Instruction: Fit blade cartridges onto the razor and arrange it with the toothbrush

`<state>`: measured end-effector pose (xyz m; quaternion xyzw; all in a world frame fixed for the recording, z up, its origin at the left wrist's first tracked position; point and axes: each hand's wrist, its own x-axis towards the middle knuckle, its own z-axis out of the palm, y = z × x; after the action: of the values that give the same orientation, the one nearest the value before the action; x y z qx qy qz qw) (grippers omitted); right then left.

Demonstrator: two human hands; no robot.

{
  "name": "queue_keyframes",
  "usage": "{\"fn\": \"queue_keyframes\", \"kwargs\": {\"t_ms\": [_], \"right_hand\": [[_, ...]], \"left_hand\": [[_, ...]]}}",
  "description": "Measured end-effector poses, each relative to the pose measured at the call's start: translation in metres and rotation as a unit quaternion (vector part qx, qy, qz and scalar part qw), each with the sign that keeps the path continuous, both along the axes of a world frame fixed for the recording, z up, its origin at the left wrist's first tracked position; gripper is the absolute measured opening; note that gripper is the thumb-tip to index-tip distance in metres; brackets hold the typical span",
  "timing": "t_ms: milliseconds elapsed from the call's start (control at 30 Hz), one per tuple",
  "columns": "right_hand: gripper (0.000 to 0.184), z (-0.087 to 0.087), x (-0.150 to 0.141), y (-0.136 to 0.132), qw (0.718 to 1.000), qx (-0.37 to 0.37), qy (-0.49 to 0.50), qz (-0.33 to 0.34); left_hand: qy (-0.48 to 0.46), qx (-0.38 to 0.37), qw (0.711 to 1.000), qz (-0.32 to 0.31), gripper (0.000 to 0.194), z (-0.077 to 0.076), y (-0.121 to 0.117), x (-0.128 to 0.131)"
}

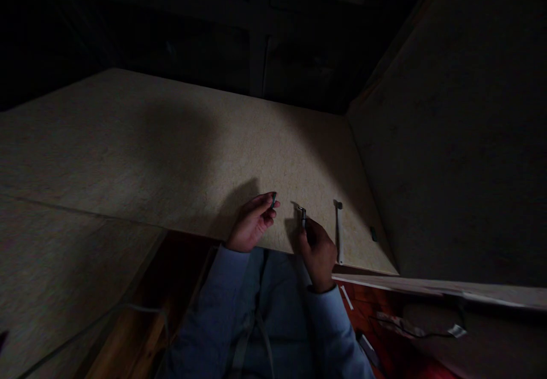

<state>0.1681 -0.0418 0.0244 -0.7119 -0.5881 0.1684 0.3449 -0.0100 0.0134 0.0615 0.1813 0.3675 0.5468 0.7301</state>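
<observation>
My left hand (253, 219) pinches a small dark green piece (273, 199) between thumb and fingertips, held above the pale tabletop (256, 145). To its right, my right hand (318, 248) is closed around a slim dark tool (303, 215) with a shiny bent tip pointing left. The tool and the green piece are apart. What kind of tool it is, I cannot make out in the dim light. Beside the right hand lies a slender pale-handled implement (340, 233) with a dark green head at its far end. Another small dark green piece (374, 233) rests farther right.
A tall board or wall (457, 139) rises along the table's right side. Beyond the back edge is a dark panelled surface (256, 31). A cable (128, 306) runs at lower left. Below right, a white strip (347, 297) lies on the reddish floor.
</observation>
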Motion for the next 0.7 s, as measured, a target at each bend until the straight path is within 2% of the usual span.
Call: {"fn": "queue_keyframes", "kwargs": {"t_ms": [233, 367, 500, 700], "right_hand": [[0.040, -0.004, 0.010, 0.001, 0.985, 0.011, 0.172, -0.016], [0.038, -0.003, 0.010, 0.001, 0.983, 0.013, 0.184, -0.017], [0.039, -0.002, 0.009, 0.001, 0.983, 0.014, 0.182, -0.017], [0.042, -0.003, 0.009, 0.001, 0.984, 0.020, 0.175, -0.012]], "left_hand": [[-0.061, -0.054, 0.996, 0.023, 0.015, -0.014, 0.002, 0.022], [-0.069, -0.046, 0.996, 0.035, 0.016, -0.013, 0.007, 0.028], [-0.073, -0.026, 0.997, 0.031, 0.025, -0.013, 0.007, 0.036], [-0.029, -0.004, 0.999, 0.043, 0.040, -0.020, 0.002, 0.041]]}}
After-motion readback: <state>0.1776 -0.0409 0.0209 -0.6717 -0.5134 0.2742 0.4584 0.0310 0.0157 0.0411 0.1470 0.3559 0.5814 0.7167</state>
